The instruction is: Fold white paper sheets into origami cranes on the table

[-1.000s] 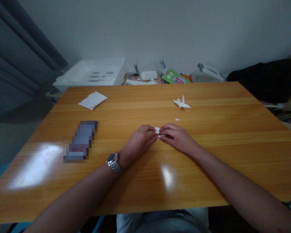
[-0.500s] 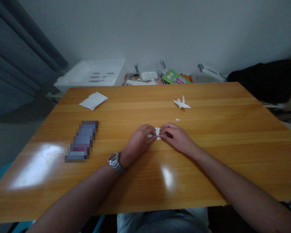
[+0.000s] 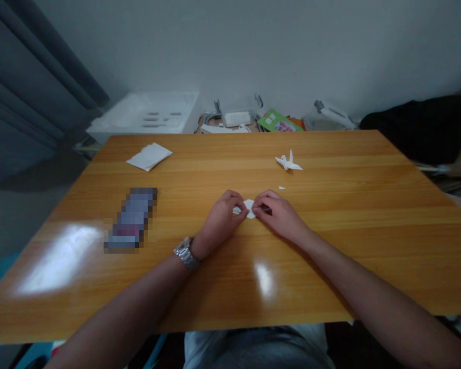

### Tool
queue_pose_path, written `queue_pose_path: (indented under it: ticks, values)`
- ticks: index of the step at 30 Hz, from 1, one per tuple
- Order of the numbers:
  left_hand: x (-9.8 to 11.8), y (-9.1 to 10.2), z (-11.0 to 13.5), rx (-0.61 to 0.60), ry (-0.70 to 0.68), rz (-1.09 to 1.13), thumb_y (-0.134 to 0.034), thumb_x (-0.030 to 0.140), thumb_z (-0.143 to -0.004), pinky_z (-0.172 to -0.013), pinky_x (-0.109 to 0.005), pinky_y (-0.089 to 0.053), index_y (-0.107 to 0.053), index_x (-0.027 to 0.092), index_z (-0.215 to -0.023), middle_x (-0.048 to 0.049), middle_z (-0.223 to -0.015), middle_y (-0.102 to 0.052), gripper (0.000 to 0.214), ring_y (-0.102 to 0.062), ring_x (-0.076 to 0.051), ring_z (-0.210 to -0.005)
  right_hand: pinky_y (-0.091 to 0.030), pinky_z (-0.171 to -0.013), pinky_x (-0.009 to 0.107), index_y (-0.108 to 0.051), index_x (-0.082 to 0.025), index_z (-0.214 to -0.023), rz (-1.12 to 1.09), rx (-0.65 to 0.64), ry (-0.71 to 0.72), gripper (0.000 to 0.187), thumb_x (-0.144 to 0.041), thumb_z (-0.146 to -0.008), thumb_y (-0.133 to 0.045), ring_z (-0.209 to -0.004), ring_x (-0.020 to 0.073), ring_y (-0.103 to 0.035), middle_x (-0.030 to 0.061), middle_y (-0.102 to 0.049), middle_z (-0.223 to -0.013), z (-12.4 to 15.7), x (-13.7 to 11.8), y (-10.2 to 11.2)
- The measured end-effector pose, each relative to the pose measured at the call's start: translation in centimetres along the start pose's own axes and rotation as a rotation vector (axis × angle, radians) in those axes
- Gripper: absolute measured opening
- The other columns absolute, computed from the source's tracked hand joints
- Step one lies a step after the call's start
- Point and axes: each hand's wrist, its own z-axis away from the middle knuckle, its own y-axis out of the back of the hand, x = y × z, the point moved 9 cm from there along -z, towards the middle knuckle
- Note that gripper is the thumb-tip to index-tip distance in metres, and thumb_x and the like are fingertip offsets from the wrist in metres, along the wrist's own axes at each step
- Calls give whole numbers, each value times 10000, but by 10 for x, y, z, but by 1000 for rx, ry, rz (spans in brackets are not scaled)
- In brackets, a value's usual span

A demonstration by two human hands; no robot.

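A small white folded paper piece (image 3: 249, 208) lies on the wooden table (image 3: 349, 215) between my two hands. My left hand (image 3: 222, 220), with a metal watch (image 3: 185, 253) on its wrist, pinches the paper's left side with curled fingers. My right hand (image 3: 276, 215) pinches the paper's right side, fingers pressed together on it. A finished white paper crane (image 3: 288, 162) stands farther back on the table, and a tiny paper scrap (image 3: 281, 187) lies between the crane and my hands.
A stack of white paper sheets (image 3: 149, 156) lies at the table's back left. A blurred-out flat object (image 3: 131, 218) lies left of my hands. Behind the table sit a white box (image 3: 146, 117), a green packet (image 3: 277, 122) and a dark cloth (image 3: 422, 128).
My hands have shifted slightly on the paper piece, and more of its white surface shows between the fingertips. Everything else on the table stays where it was.
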Motion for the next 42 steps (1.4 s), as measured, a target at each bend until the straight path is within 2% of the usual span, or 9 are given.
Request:
queue_pose_path:
  ticks: [8, 10, 13, 19, 26, 31, 37, 42]
  values:
    - [-2, -3, -2, -4, -10, -36, -657, 156, -910, -938, -365, -528, -673, 168, -848, -71, -1035, -614, 65, -628, -201, -983, -513, -788, 342, -678, -205, -849, 9, 38, 11, 105, -129, -909, -638, -849, 186, -629, 50, -650, -942, 0, -4, 1]
    - [-3, -3, -2, -3, 3, -33, -671, 156, -900, -918, -360, -530, -658, 172, -878, -63, -1016, -614, 30, -624, -200, -969, -512, -778, 338, -675, -206, -843, 19, 48, 15, 108, -127, -905, -636, -837, 184, -626, 49, -650, -933, 0, -5, 1]
    - [-4, -3, -3, 2, 17, -24, -694, 143, -882, -874, -342, -533, -620, 174, -950, -49, -1000, -610, 105, -616, -192, -945, -505, -758, 332, -671, -204, -833, 42, 59, 16, 104, -127, -898, -643, -827, 185, -620, 50, -646, -922, 0, -6, 1]
    - [-6, -5, -4, -11, 20, 4, -687, 126, -885, -873, -327, -528, -613, 176, -970, -48, -1021, -601, 123, -608, -180, -942, -495, -735, 322, -667, -203, -865, 53, 59, 16, 67, -145, -897, -668, -821, 187, -609, 47, -629, -931, 1, -6, 2]
    - [-3, -6, -4, -31, 11, 3, -665, 123, -897, -908, -354, -529, -628, 182, -990, -52, -1035, -606, 116, -611, -195, -974, -471, -926, 431, -695, -242, -1014, 168, 82, 60, 115, -201, -906, -703, -1039, 266, -582, 71, -628, -1050, 3, 1, 3]
    - [-5, -7, -5, -66, -9, 17, -627, 109, -913, -937, -365, -532, -638, 186, -1035, -64, -1072, -599, 145, -618, -201, -1007, -455, -978, 474, -700, -245, -1098, 189, 74, 10, 208, -247, -893, -732, -1079, 286, -566, 87, -621, -1096, 2, 14, 4]
    - [-1, -6, -5, -135, -94, 4, -578, 81, -918, -989, -390, -511, -645, 189, -1051, -69, -1082, -592, 184, -597, -213, -1051, -454, -989, 519, -715, -264, -1096, 238, 94, -7, 219, -329, -888, -738, -1113, 321, -543, 104, -601, -1125, 3, 21, 6]
    - [3, -4, -4, -145, -98, 2, -541, 41, -912, -995, -392, -504, -646, 178, -1064, -78, -1087, -592, 229, -590, -214, -1056, -436, -1035, 514, -714, -263, -1127, 227, 38, 19, 230, -309, -901, -722, -1156, 311, -541, 102, -594, -1166, 2, 24, 7]
